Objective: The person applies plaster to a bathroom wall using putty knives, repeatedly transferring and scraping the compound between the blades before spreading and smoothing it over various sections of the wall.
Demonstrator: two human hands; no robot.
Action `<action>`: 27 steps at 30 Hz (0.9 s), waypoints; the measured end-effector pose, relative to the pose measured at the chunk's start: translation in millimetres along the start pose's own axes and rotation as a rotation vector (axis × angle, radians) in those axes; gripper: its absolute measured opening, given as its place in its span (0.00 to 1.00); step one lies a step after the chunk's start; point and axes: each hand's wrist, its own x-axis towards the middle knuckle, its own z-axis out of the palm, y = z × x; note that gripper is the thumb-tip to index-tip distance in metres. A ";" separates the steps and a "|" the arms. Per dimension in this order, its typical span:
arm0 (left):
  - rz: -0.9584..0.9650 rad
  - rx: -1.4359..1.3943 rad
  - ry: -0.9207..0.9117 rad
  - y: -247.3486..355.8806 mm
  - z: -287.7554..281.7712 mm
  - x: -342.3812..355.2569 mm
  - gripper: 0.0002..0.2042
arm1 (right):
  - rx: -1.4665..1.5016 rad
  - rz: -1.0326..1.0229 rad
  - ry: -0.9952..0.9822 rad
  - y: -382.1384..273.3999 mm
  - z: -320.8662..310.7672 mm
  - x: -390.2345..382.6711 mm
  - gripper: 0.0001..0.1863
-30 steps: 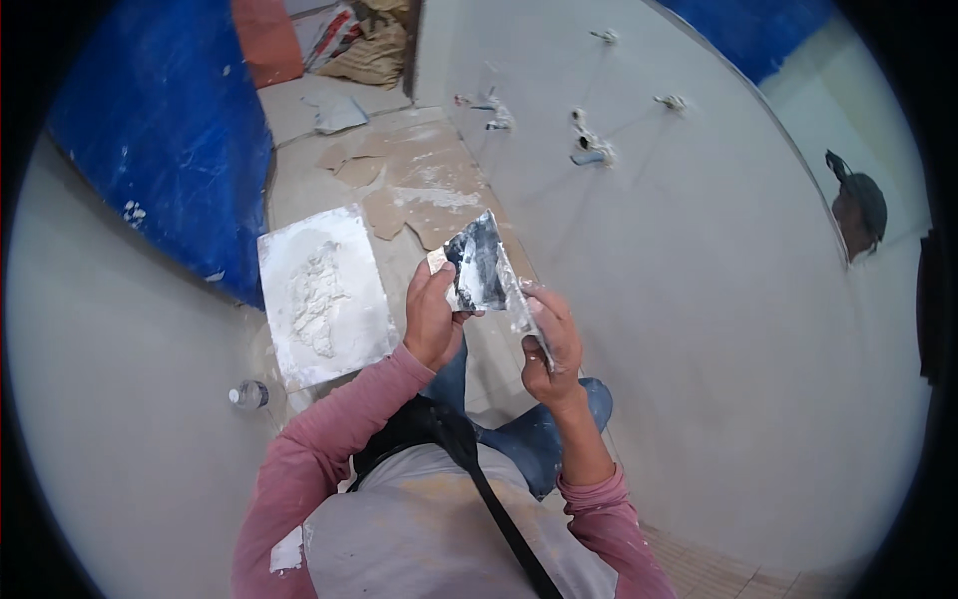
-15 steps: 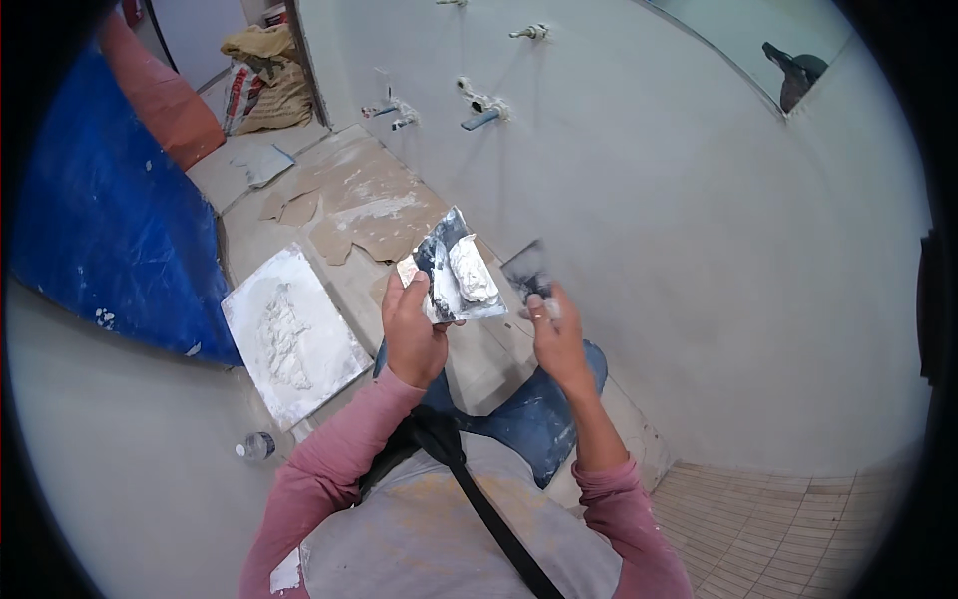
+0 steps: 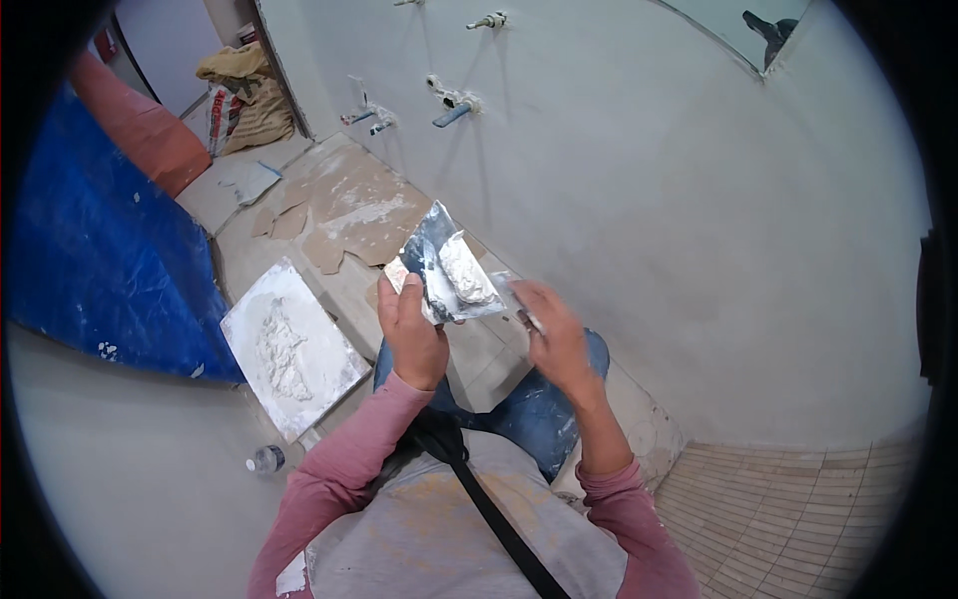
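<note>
My left hand (image 3: 412, 344) is wrapped round one edge of a metal putty scraper (image 3: 432, 228), its flat face tipped up. A thick lump of white putty (image 3: 464, 272) sits on that blade, with smears beside it. My right hand (image 3: 552, 334) grips a second, smaller scraper (image 3: 505, 290), now turned nearly edge-on beside the right corner of the first one. Fingers hide most of the second scraper. To the left of my left hand, a white board (image 3: 337, 361) lies on the floor bearing a heap of white putty (image 3: 284, 349).
A clear plastic bottle (image 3: 267, 459) lies near the board. Blue sheeting (image 3: 120, 250) hangs at left. Torn brown cardboard (image 3: 364, 195) covers floor ahead. Pipe stubs (image 3: 454, 112) jut from the grey wall (image 3: 699, 250) at right. Sacks (image 3: 259, 100) stand at the far left.
My right hand has turned its scraper from face-up to nearly edge-on and brought it closer to the left one. My left hand keeps its hold; the view has shifted slightly.
</note>
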 end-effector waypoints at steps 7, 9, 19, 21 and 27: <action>-0.406 -0.136 -0.069 -3.5 -15.0 2.9 0.13 | 1.683 0.631 0.393 24.8 -15.9 9.5 0.14; -0.509 -0.199 -0.112 -4.5 -4.6 -2.5 0.12 | 2.038 0.548 0.252 37.8 -9.2 5.3 0.17; -0.695 -0.229 -0.293 10.0 -7.2 7.5 0.16 | 1.498 0.603 0.246 33.3 -5.9 -14.3 0.19; -0.678 -0.126 -0.320 18.5 -7.0 16.2 0.18 | 1.052 0.579 0.169 45.5 -37.9 -34.4 0.18; -0.721 0.116 -0.422 27.0 -6.2 37.6 0.16 | -0.289 -0.408 -0.002 -39.2 -113.2 24.2 0.21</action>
